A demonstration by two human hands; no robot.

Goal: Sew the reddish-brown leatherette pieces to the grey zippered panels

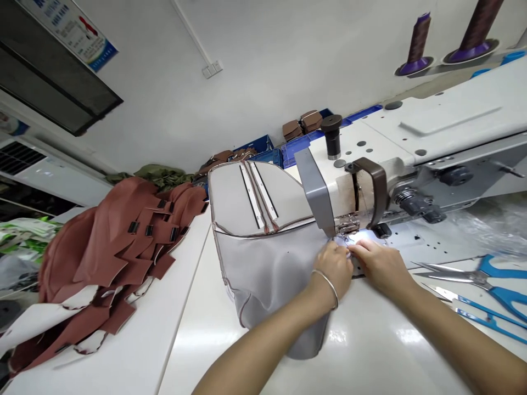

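A grey sewn cover [263, 263] with brown-edged seams and two white strips lies on the table left of the sewing machine [349, 181]. My left hand [335, 269], with a bangle at the wrist, is closed on the cover's right edge, just in front of the needle area. From the right, my right hand [379, 266] pinches at the same edge, its fingertips almost touching the left hand's. The machine lamp lights this spot. The hands partly hide the fabric between the fingertips and under the presser foot.
Scissors [473, 276] and blue-handled snips [489, 318] lie at the right. A pile of reddish-brown sewn pieces [123, 236] covers the left side. Blue crates [267, 156] stand behind, and thread cones [419, 44] rise behind the machine.
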